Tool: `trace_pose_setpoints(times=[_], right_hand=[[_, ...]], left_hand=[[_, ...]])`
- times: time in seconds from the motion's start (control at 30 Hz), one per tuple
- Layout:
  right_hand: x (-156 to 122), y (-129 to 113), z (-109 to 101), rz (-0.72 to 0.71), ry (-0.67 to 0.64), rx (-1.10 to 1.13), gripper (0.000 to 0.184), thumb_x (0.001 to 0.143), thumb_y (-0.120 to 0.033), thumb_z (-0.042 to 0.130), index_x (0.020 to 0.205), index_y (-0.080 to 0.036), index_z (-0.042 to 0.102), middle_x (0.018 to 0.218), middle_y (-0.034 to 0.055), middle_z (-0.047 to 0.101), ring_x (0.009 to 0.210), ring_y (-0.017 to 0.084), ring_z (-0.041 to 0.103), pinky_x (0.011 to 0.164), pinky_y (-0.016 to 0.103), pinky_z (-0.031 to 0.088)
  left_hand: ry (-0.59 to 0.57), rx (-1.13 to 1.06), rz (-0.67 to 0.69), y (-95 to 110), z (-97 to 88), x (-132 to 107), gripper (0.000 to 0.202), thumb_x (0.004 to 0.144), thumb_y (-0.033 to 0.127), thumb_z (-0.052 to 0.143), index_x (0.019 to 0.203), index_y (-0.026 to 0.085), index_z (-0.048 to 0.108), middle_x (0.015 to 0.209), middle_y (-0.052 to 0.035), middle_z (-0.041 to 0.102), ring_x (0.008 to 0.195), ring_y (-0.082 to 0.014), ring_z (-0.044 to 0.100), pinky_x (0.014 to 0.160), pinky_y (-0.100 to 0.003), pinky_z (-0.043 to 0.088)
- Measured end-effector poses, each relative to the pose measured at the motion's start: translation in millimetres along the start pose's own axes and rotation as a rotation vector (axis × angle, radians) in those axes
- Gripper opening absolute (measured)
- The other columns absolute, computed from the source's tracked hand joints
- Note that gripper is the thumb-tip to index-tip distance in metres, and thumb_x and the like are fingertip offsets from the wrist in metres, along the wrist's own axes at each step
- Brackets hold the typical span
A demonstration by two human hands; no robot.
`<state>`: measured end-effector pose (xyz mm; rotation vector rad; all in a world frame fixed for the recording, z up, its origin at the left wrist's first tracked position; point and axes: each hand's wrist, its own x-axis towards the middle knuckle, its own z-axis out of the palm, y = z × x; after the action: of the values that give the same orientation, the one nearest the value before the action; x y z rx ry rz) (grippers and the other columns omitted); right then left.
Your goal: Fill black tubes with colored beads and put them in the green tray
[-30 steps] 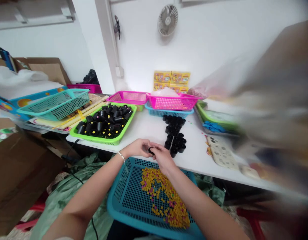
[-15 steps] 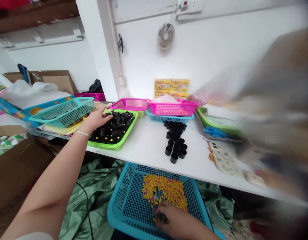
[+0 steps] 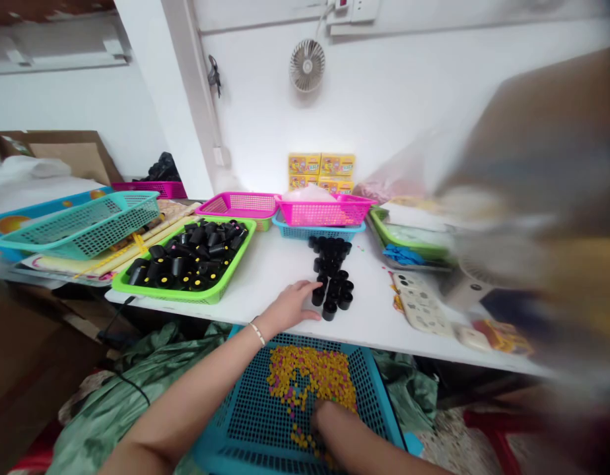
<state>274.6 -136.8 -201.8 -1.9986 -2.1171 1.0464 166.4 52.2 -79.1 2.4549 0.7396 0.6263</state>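
My left hand (image 3: 296, 305) reaches over the white table, thumb and fingers apart, its fingertips beside the nearest of several black plastic caps (image 3: 329, 310). These caps stand in a cluster on the table, hollow side up at the near end. Lower down, my right hand (image 3: 327, 415) dips into a blue mesh basket (image 3: 245, 415) among small yellow and pink pieces (image 3: 329, 373). Its fingers are hidden behind the hand, so what they hold cannot be seen. A green basket (image 3: 216, 293) to the left is heaped with black caps (image 3: 206, 247), some showing a yellow dot.
Pink baskets (image 3: 329, 212) stand at the back before yellow boxes (image 3: 321, 168). A teal basket (image 3: 82, 227) sits at left. To the right lie a patterned phone (image 3: 421, 303) and a green tray (image 3: 384, 231). A small fan (image 3: 307, 66) hangs on the wall.
My left hand has left the green basket and moved right to the standing caps. My right hand stays in the blue basket, its fingers now hidden. The view has shifted right.
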Motion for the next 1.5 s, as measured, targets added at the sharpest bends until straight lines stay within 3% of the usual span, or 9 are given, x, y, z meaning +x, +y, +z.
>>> trace_pose_setpoints(times=[0.13,0.3,0.47,0.57,0.63,0.9,1.33,1.4,1.5], right_hand=[[-1.3,4.9,-5.0,-0.045,-0.019,-0.271,0.027,0.069,-0.007,0.055,0.088,-0.017,0.07,0.078,0.0102,0.071,0.071,0.025,0.068,0.06,0.028,0.046],[-12.5,-16.1,-45.1,-0.276,0.055,-0.119,0.021,0.08,-0.014,0.049,0.074,-0.018,0.068,0.077,0.0056,0.067,0.07,0.017,0.063,0.06,0.023,0.043],[-4.6,-55.9,-99.9,-0.395,0.476,0.31,0.022,0.09,-0.024,0.045,0.086,-0.02,0.066,0.086,0.0047,0.056,0.072,0.014,0.057,0.066,0.025,0.047],[18.2,-70.8,-120.7,-0.391,0.75,0.359,0.023,0.091,-0.029,0.045,0.096,-0.021,0.066,0.102,0.0087,0.047,0.079,0.016,0.056,0.073,0.031,0.05],[34.5,-75.6,-127.2,-0.384,0.813,0.369,0.025,0.091,-0.028,0.045,0.097,-0.021,0.068,0.104,0.0092,0.043,0.08,0.017,0.056,0.072,0.033,0.051],[55.9,-79.2,-136.2,-0.33,0.769,0.447,0.021,0.082,-0.022,0.054,0.074,-0.016,0.072,0.098,0.0092,0.043,0.09,0.019,0.055,0.067,0.029,0.055],[60.6,-84.7,-152.5,-0.084,0.65,0.473,0.012,0.07,-0.021,0.064,0.068,-0.015,0.074,0.103,0.011,0.05,0.084,0.018,0.058,0.062,0.027,0.054],[61.1,-86.7,-152.1,-0.067,0.601,0.564,0.012,0.069,-0.023,0.064,0.072,-0.015,0.072,0.104,0.0106,0.051,0.075,0.015,0.059,0.053,0.025,0.052],[60.9,-91.7,-147.3,-0.028,0.514,0.834,0.031,0.069,-0.023,0.063,0.099,-0.018,0.067,0.1,0.0071,0.053,0.056,0.009,0.054,0.041,0.022,0.044]], left_hand=[[0.039,-0.009,-0.02,-8.9,16.9,6.0,0.053,0.073,0.036,0.072,0.121,0.023,0.054,0.121,-0.011,0.057,0.107,-0.0295,0.053,0.095,-0.044,0.04],[-0.058,-0.077,-0.078,-16.8,-9.7,-6.2,0.039,0.076,0.04,0.067,0.111,0.023,0.059,0.099,-0.0045,0.065,0.088,-0.0215,0.06,0.084,-0.036,0.046],[-0.147,-0.195,-0.089,-37.6,-32.5,-29.2,0.056,0.069,0.035,0.073,0.121,0.024,0.053,0.094,-0.0018,0.066,0.087,-0.0181,0.061,0.082,-0.03,0.046],[-0.124,-0.293,-0.09,-45.4,-33.9,-36.6,0.078,0.067,0.028,0.075,0.134,0.023,0.037,0.092,-0.0015,0.066,0.087,-0.0171,0.062,0.085,-0.03,0.045],[-0.118,-0.344,-0.07,-46.3,-32.6,-38.0,0.084,0.066,0.025,0.075,0.138,0.023,0.031,0.093,-0.002,0.067,0.089,-0.0168,0.063,0.086,-0.03,0.045],[-0.112,-0.358,-0.037,-45.4,-32.0,-38.2,0.083,0.066,0.023,0.074,0.137,0.022,0.032,0.093,-0.0038,0.067,0.089,-0.018,0.063,0.086,-0.031,0.045],[-0.129,-0.391,-0.027,-45.6,-33.4,-40.5,0.088,0.065,0.022,0.076,0.139,0.023,0.03,0.092,-0.0045,0.069,0.089,-0.0196,0.065,0.085,-0.032,0.046],[-0.133,-0.407,-0.014,-45.5,-34.6,-40.8,0.087,0.066,0.022,0.075,0.139,0.023,0.029,0.092,-0.0044,0.069,0.088,-0.0194,0.065,0.084,-0.032,0.046],[-0.144,-0.431,-0.014,-45.8,-37.0,-42.2,0.09,0.065,0.02,0.075,0.141,0.022,0.027,0.091,-0.004,0.07,0.087,-0.0195,0.065,0.083,-0.032,0.047]])
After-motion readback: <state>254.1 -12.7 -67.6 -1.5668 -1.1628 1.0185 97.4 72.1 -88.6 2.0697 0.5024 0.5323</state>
